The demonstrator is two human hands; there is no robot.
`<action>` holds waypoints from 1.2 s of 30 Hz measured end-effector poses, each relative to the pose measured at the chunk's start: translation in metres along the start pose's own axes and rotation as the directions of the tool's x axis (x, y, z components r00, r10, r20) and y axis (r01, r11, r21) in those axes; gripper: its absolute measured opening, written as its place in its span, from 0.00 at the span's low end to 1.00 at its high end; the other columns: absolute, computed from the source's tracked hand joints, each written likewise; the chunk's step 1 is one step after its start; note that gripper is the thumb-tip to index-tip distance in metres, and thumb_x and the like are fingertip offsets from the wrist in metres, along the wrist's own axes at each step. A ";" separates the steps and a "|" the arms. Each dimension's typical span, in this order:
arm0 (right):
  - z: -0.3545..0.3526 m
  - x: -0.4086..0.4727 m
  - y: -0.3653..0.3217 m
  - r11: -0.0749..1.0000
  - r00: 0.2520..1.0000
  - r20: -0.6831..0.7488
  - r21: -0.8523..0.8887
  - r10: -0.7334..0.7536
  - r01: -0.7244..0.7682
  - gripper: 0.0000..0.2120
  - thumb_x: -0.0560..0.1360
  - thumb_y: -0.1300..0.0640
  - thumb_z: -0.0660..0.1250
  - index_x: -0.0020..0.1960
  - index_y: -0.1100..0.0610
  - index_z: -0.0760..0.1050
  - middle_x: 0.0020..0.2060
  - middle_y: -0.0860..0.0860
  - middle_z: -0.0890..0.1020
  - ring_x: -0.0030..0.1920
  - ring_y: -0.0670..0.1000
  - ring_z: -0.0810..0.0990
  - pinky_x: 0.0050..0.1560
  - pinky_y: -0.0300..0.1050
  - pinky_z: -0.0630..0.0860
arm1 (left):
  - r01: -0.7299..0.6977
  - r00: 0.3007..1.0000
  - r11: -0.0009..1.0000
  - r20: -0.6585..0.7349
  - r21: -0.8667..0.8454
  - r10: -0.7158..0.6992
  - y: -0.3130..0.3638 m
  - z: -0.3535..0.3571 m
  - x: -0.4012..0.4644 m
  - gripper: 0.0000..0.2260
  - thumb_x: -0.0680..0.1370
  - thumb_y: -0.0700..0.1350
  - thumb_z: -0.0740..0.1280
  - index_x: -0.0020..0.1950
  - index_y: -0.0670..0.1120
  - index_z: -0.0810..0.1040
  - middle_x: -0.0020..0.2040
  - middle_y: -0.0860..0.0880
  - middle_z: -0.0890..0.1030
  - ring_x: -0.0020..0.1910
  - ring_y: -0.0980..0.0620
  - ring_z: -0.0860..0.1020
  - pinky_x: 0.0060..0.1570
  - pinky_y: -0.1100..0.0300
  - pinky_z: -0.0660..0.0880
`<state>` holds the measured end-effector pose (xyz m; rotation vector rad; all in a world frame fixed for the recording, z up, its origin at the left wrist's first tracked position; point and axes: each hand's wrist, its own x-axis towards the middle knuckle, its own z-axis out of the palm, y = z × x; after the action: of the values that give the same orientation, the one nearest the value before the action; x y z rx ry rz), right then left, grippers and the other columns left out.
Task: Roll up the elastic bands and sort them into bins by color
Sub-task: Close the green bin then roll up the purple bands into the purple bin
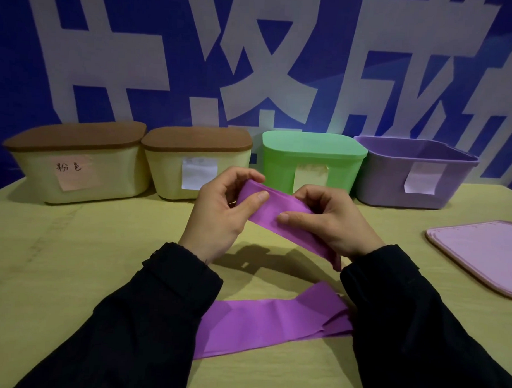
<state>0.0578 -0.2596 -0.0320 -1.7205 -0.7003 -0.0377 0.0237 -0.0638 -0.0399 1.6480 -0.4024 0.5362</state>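
Note:
A long purple elastic band [269,319] lies partly on the table near me, and its upper end is lifted above the table. My left hand [219,210] pinches that upper end between thumb and fingers. My right hand [329,219] grips the band just beside it, thumb pressed on top. The strip runs down under my right wrist to the flat, creased part on the table. At the back right stands a purple bin [412,182] with no lid on it.
Along the back stand two cream bins with brown lids [76,161] [195,159] and a green bin with its lid on [312,161], each with a paper label. A pink-purple lid [482,254] lies on the table at the right. A blue banner wall is behind.

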 end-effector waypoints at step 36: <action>-0.019 0.004 0.009 0.991 0.989 -0.111 0.096 0.101 -0.090 0.10 0.71 0.56 0.75 0.44 0.63 0.82 0.32 0.62 0.84 0.29 0.54 0.82 0.29 0.42 0.78 | 0.118 0.986 0.990 -0.107 -0.072 -0.126 -0.001 -0.008 0.007 0.09 0.85 0.45 0.62 0.62 0.57 0.76 0.47 0.55 0.83 0.44 0.60 0.78 0.40 0.63 0.74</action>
<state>0.0716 -0.2758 -0.0325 -1.6485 -0.5260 -0.0379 0.0287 -0.0551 -0.0357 1.5610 -0.2328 0.5152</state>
